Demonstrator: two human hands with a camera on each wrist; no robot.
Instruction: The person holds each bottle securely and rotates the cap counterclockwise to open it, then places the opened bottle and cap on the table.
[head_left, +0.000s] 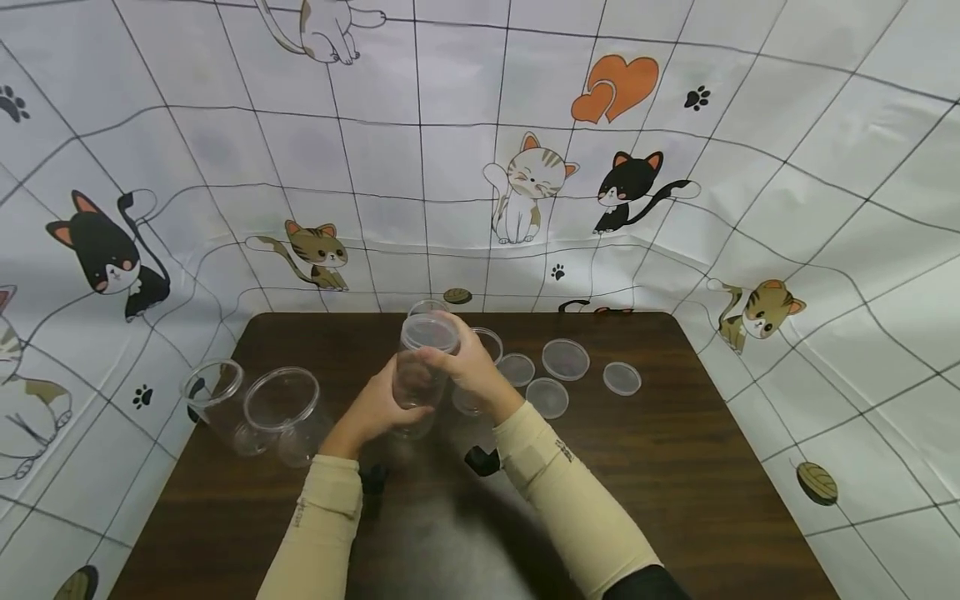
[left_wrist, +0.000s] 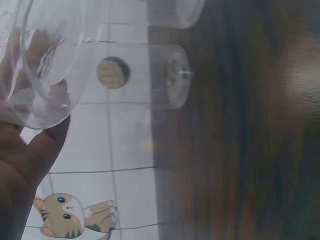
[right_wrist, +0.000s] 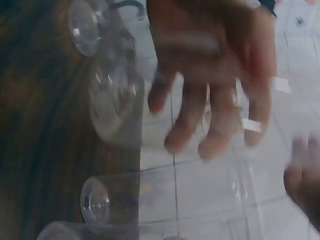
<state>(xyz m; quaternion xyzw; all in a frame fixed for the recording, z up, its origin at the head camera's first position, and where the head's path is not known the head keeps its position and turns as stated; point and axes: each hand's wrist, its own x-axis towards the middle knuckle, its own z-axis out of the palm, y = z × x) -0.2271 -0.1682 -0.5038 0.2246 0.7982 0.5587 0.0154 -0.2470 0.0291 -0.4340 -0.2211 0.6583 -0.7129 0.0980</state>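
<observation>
A clear plastic jar (head_left: 420, 379) stands upright between both hands over the middle of the table. Its top (head_left: 431, 332) looks frosted, like a round lid in place. Low on its left side, my left hand (head_left: 378, 408) grips the body, thumb in front. My right hand (head_left: 476, 362) holds the jar near its top, thumb across the front and fingers behind. In the left wrist view, the fingers (left_wrist: 42, 55) show through the clear wall. The right wrist view is blurred; its fingers (right_wrist: 187, 115) overlap the clear plastic.
Two open clear jars (head_left: 281, 400) stand at the left of the table (head_left: 637, 483). More clear jars stand behind the hands, partly hidden. Several round clear lids (head_left: 566, 360) lie to the right of the hands. A cat-print sheet (head_left: 450, 167) surrounds the table.
</observation>
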